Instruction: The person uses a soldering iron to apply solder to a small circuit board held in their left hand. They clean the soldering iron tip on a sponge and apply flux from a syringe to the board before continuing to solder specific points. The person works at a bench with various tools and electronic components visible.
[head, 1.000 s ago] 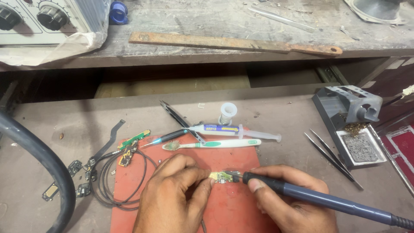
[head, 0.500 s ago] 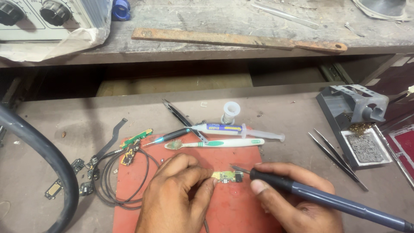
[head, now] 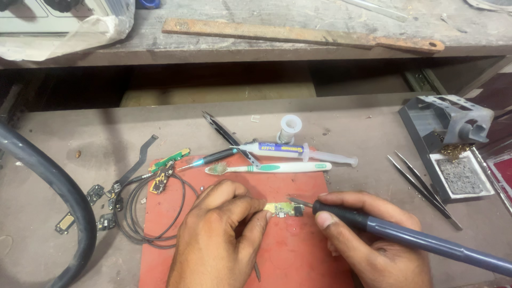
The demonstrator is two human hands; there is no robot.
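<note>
My left hand pinches a small green circuit board against the red work mat. A thin tool handle pokes out below that hand. My right hand grips a soldering iron with a black grip and blue-grey handle. Its tip touches the right end of the board.
Behind the mat lie a white-green toothbrush, a flux syringe, black tweezers and a solder spool. A grey iron stand with sponge and more tweezers sit right. Cables, small boards and a thick black hose lie left.
The view has shifted slightly. My right hand has brought the iron's tip a little closer onto the board's right end; my left hand keeps holding the board.
</note>
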